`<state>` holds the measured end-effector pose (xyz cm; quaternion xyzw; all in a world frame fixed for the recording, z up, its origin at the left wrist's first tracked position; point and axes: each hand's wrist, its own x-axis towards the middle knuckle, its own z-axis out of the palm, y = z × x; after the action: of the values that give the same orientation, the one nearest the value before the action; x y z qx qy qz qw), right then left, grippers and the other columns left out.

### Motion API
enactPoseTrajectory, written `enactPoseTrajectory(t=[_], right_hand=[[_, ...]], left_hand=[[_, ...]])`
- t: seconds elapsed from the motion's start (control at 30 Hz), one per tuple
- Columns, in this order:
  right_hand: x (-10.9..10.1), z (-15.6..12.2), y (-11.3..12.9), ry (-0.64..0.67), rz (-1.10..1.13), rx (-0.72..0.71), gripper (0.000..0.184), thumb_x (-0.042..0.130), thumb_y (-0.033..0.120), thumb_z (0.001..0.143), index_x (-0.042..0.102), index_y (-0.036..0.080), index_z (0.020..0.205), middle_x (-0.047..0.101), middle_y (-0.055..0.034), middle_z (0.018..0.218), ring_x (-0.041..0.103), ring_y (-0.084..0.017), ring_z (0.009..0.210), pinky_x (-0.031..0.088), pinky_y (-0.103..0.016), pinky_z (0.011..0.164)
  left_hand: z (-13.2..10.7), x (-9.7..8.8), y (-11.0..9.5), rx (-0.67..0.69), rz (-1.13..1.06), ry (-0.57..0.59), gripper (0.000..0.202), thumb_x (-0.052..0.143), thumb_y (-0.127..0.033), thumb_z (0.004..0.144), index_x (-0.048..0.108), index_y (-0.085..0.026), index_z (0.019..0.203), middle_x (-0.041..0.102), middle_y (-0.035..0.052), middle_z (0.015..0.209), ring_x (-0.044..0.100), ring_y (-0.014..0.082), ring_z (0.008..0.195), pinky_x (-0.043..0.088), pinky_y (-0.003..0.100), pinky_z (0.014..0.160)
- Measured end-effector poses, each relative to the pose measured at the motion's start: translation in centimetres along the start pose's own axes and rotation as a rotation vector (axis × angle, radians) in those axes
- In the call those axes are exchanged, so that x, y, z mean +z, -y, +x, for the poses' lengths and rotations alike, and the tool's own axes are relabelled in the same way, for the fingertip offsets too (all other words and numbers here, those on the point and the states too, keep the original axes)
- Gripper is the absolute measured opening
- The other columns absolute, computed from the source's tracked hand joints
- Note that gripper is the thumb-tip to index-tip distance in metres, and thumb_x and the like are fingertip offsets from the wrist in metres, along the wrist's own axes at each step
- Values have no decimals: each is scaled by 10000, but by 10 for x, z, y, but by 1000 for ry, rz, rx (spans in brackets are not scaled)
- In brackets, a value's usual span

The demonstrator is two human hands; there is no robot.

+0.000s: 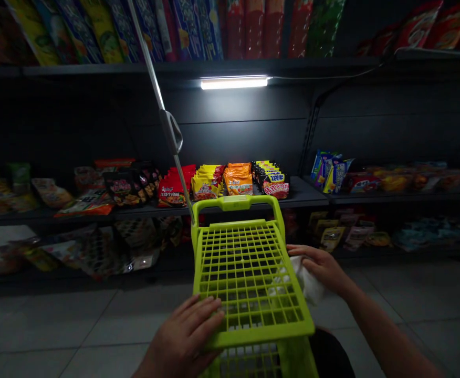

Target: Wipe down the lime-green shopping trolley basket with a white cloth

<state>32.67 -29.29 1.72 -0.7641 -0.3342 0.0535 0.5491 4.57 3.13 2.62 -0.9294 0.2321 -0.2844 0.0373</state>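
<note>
A lime-green plastic shopping basket [249,283] with a grid wall stands tilted in front of me, its handle [233,203] at the far end. My left hand [186,338] lies flat on the near left rim, fingers stretched over the grid. My right hand [320,265] presses a white cloth [306,283] against the basket's right side, fingers curled on the cloth. A metal pole with a grey grip [170,131] slants up from the basket's far left corner.
Dark store shelves run across the view, with rows of instant noodle packets [222,181] on the middle shelf and snack bags [328,173] to the right. A lit strip lamp [233,82] hangs under the upper shelf. Grey floor tiles [56,325] lie below.
</note>
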Motion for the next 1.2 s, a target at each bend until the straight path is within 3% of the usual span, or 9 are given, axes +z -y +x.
enactPoseTrajectory(t=[0.17, 0.27, 0.37, 0.43, 0.67, 0.8, 0.97, 1.07, 1.2], right_hand=[[23, -14, 16, -536, -184, -156, 325, 493, 271, 865, 746, 291, 1068, 708, -84, 1238, 648, -265, 1183, 477, -468, 1080], [79, -24, 25, -199, -342, -332, 410, 503, 306, 955, 638, 320, 1342, 581, -81, 1456, 538, -261, 1349, 439, -474, 1120], [128, -24, 19, 265, -606, -483, 400, 576, 332, 973, 619, 365, 1369, 507, -49, 1541, 408, -287, 1459, 338, -542, 1172], [136, -12, 10, 366, -721, -557, 362, 596, 308, 980, 644, 375, 1332, 514, -32, 1538, 385, -284, 1469, 308, -534, 1179], [84, 74, 4, 63, -989, -328, 262, 596, 180, 954, 734, 239, 1169, 702, -114, 1228, 610, -271, 1100, 445, -408, 979], [139, 114, 19, -40, -903, -326, 314, 516, 223, 999, 684, 230, 1264, 612, -122, 1404, 559, -268, 1234, 405, -410, 1061], [221, 145, 33, 182, -907, -538, 389, 456, 297, 1036, 577, 293, 1406, 435, -55, 1593, 368, -286, 1449, 305, -493, 1161], [199, 150, 27, 218, -972, -556, 361, 476, 259, 1024, 623, 304, 1351, 542, -42, 1506, 479, -257, 1342, 370, -443, 1099], [115, 132, 6, 113, -1050, -426, 326, 556, 207, 973, 697, 306, 1250, 612, -41, 1432, 555, -260, 1227, 420, -397, 986]], left_hand=[[-3, 53, -39, -179, -31, 86, 553, 601, -189, 896, 541, -348, 1422, 613, -18, 1458, 547, 212, 1338, 305, 452, 1241], [10, 78, -50, -128, -77, 132, 441, 586, -229, 951, 580, -360, 1372, 631, -13, 1434, 514, 218, 1368, 163, 500, 1278], [17, 93, -50, -104, -142, 194, 316, 553, -275, 991, 633, -331, 1292, 685, -5, 1357, 603, 198, 1260, 264, 461, 1236], [16, 97, -49, -102, -156, 202, 326, 532, -279, 1006, 616, -330, 1316, 679, -6, 1372, 616, 200, 1252, 313, 457, 1207], [11, 99, -47, -78, -188, 242, 505, 486, -183, 1008, 449, -315, 1494, 539, 2, 1534, 511, 217, 1396, 201, 514, 1263], [15, 103, -44, -119, -214, 241, 556, 564, -216, 967, 457, -377, 1488, 538, -4, 1534, 414, 285, 1467, 45, 632, 1259], [16, 104, -39, -246, -268, 332, 715, 693, -199, 845, 467, -506, 1449, 456, -17, 1595, 337, 411, 1490, 26, 834, 1134], [16, 101, -39, -297, -271, 360, 795, 701, -151, 800, 450, -533, 1450, 389, -32, 1633, 307, 425, 1502, 87, 858, 1105], [15, 100, -41, -320, -276, 343, 810, 667, -96, 795, 460, -535, 1444, 406, -35, 1622, 318, 406, 1503, 115, 841, 1116]])
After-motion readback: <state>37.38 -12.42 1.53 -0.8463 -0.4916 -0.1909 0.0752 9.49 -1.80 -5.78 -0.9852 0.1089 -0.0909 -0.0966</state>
